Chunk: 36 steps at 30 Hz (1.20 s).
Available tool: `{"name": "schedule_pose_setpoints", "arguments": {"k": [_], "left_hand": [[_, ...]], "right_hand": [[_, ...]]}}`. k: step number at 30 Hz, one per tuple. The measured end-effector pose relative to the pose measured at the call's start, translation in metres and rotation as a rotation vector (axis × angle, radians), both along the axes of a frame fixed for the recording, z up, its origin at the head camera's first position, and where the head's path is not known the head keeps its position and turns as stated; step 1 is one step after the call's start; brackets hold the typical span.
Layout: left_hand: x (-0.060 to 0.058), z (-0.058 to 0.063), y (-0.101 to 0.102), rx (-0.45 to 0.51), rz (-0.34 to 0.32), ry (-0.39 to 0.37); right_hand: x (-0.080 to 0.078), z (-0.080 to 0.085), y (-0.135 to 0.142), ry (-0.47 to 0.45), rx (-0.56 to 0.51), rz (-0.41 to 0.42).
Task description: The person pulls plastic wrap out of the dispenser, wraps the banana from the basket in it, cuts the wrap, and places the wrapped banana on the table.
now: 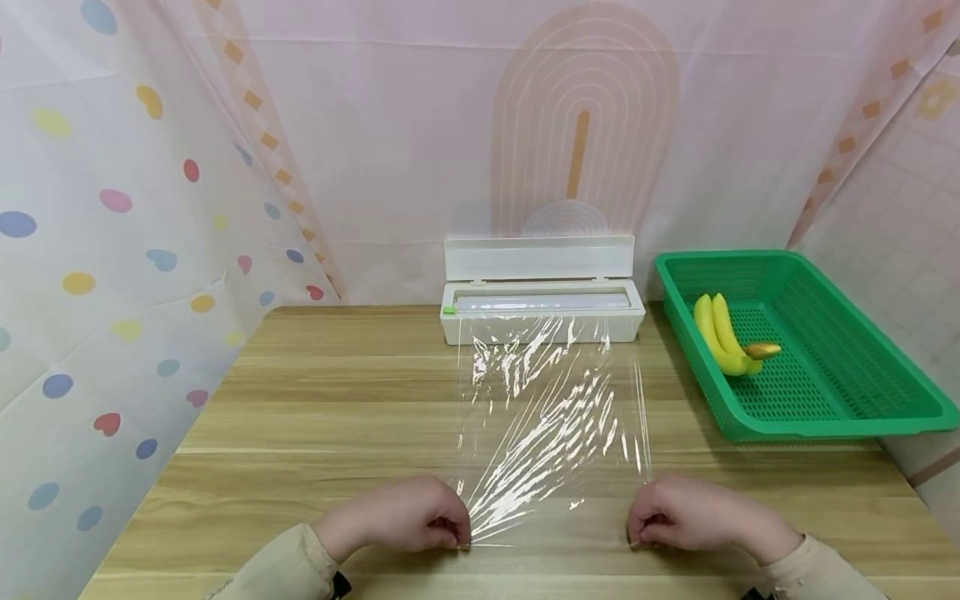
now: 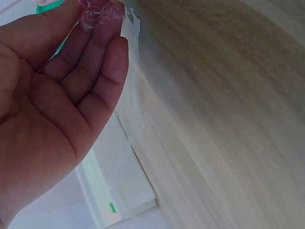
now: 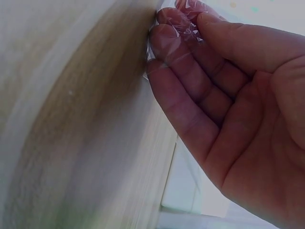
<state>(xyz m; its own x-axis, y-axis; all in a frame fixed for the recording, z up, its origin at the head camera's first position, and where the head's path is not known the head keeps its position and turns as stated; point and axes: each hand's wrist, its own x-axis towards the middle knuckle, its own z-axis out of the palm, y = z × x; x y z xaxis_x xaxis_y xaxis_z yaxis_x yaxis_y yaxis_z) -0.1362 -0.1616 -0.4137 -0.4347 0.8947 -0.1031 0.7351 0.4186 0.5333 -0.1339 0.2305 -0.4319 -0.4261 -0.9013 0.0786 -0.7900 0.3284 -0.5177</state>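
While one white dispenser (image 1: 543, 289) stands open, the left hand (image 1: 420, 514) and right hand (image 1: 697, 514) pinch one clear film (image 1: 551, 425).

A cloth-walled nook, home or studio unclear: patterned sheets (image 1: 382, 125) hang beyond the left hand (image 1: 401, 515) and right hand (image 1: 701, 515), a wooden table (image 1: 330, 400) beneath.

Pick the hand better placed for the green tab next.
Left hand, probably: nearer than the right hand to the green tab at the left end of the dispenser, though both pinch film.
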Motion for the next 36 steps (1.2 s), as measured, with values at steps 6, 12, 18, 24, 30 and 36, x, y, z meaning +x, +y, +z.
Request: {"name": "schedule_pose_setpoints", "arguments": {"k": [6, 12, 18, 24, 30, 36], "left_hand": [[0.000, 0.000, -0.002, 0.012, -0.012, 0.002], [0.000, 0.000, -0.004, 0.023, -0.021, 0.000], [-0.001, 0.001, -0.005, 0.025, -0.002, -0.003], [-0.007, 0.006, -0.003, 0.025, 0.040, 0.027], [-0.017, 0.011, 0.004, 0.080, 0.128, 0.140], [-0.028, 0.010, 0.011, 0.094, 0.238, 0.299]], "right_hand": [[-0.001, -0.002, 0.000, 0.029, -0.023, 0.025], [-0.001, -0.002, 0.001, 0.023, -0.027, 0.023], [0.000, -0.003, 0.001, 0.017, -0.020, 0.009], [0.001, -0.004, 0.001, -0.008, -0.023, 0.002], [0.001, -0.004, 0.000, -0.009, -0.026, -0.001], [0.001, -0.004, 0.000, -0.001, -0.033, 0.006]]}}
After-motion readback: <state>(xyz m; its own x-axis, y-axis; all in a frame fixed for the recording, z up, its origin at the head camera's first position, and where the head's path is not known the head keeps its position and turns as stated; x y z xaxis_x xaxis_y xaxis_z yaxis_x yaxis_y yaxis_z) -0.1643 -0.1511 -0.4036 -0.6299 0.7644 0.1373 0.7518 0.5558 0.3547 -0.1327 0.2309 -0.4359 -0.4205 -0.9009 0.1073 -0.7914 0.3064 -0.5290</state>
